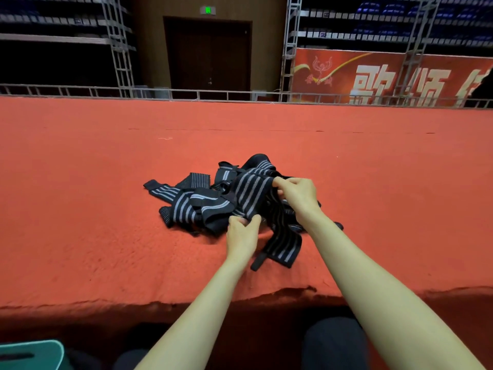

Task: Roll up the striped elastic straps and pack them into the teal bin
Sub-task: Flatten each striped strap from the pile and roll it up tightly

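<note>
I have both hands on one striped elastic strap [250, 193], lifted slightly above the heap. My left hand [242, 236] pinches its nearer end between thumb and curled fingers; my right hand [298, 194] pinches the farther end the same way, so the strap runs taut between them. The rest of the pile of straps [192, 204] lies tangled and unrolled on the red carpeted platform [80, 209], roughly midway along it and closer to its near edge than its far one. One loose strap tail [282, 249] trails toward the near edge. The teal bin [29, 353] sits off the platform, below its near edge to my left, only its corner in sight.
</note>
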